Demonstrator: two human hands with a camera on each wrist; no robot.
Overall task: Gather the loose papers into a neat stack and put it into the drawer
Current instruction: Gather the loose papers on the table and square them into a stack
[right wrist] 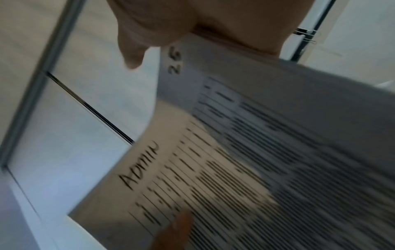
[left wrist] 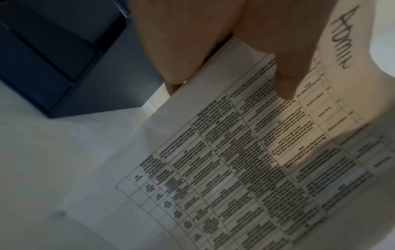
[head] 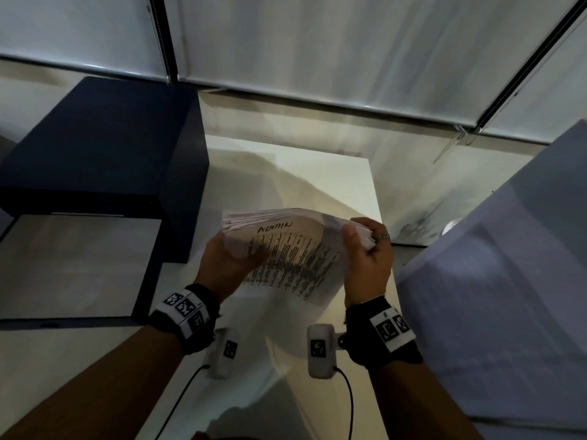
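Observation:
A thick stack of printed papers (head: 292, 252), its top sheet a table with "ADMIN" handwritten on it, is held upright above the white table (head: 333, 185). My left hand (head: 232, 258) grips the stack's left edge, thumb lying across the printed sheet (left wrist: 284, 81). My right hand (head: 365, 249) grips the right edge, fingers curled round the sheet ends. In the right wrist view the papers (right wrist: 267, 152) fill the frame, blurred, with "26" written near my right hand (right wrist: 192, 22). The drawer (head: 76, 265) of the dark blue cabinet (head: 95, 147) stands pulled open at the left, showing a pale bottom.
White window blinds (head: 317, 42) with dark frames run along the back. A large pale surface (head: 508, 281) rises at the right. The blue cabinet (left wrist: 53, 59) stands close to the table's left edge. Cables trail from the wrist cameras below my forearms.

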